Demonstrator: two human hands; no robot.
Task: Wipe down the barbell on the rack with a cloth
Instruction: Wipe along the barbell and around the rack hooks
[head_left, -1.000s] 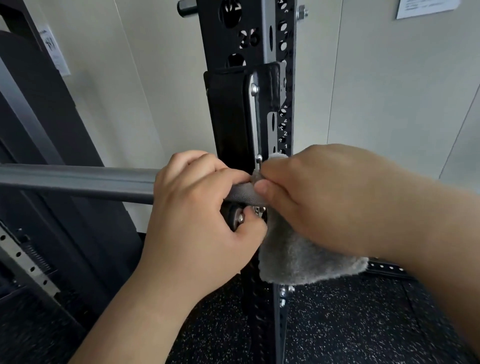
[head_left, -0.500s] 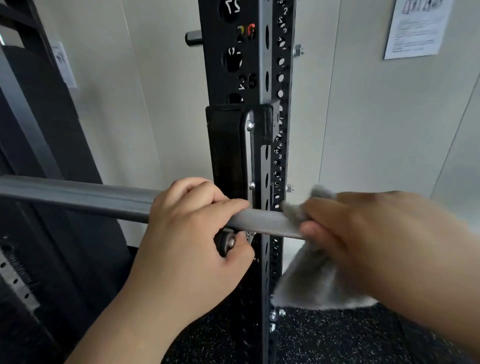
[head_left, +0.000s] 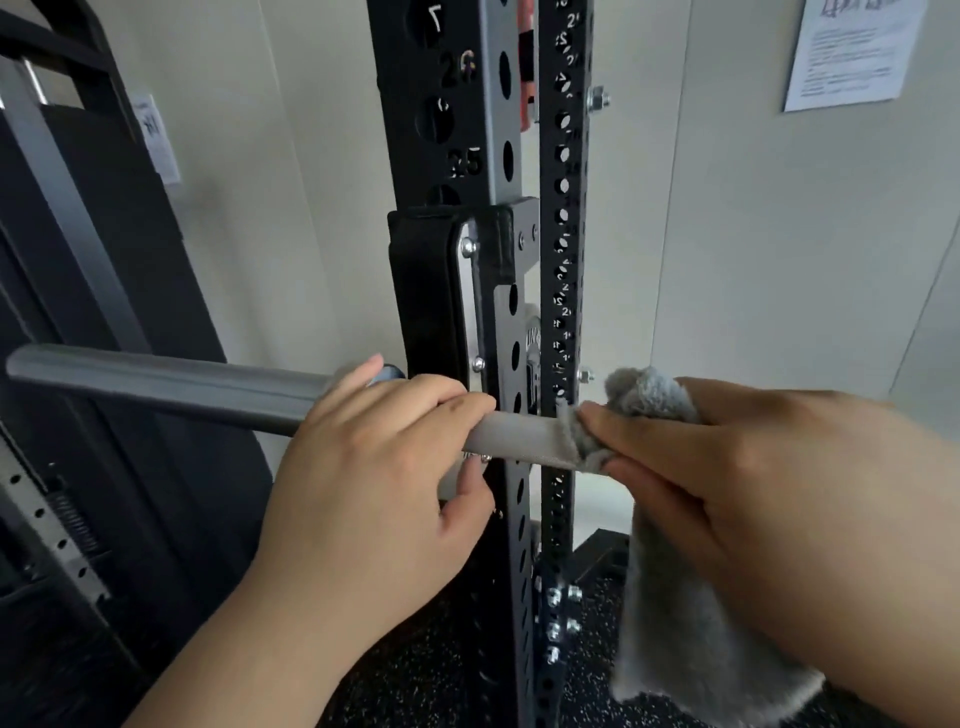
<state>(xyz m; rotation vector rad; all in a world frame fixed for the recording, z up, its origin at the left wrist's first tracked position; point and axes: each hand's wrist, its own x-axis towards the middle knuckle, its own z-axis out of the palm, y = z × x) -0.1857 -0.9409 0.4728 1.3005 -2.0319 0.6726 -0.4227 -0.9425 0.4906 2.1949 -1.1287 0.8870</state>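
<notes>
Where the barbell lies: the barbell (head_left: 171, 384) comes in from the far left and runs level across the front of the rack upright (head_left: 493, 130), just under the black J-hook pad (head_left: 423, 291). Its seat in the hook is hidden behind the hand.
Left hand: the left hand (head_left: 363, 483) is wrapped round the shaft just left of the upright, fingers curled over the top and thumb tucked beneath. That's a firm steadying grip.
Knurled stretch: a short, paler, textured length of bar shows between the two hands.
Cloth: the grey cloth (head_left: 675, 623) is bunched round the bar just right of the upright, its tail hanging loose toward the speckled floor.
Right hand: the right hand (head_left: 753, 493) pinches the cloth onto the shaft, fingertips pressing it in.
Step in hand: a wiping pass on the section beside the upright, by the look of it, with the job only partly done.
Next move: squeeze the cloth right round the bar and slide it along, with the left hand stopping any roll. The patch under that hand will need uncovering.
</notes>
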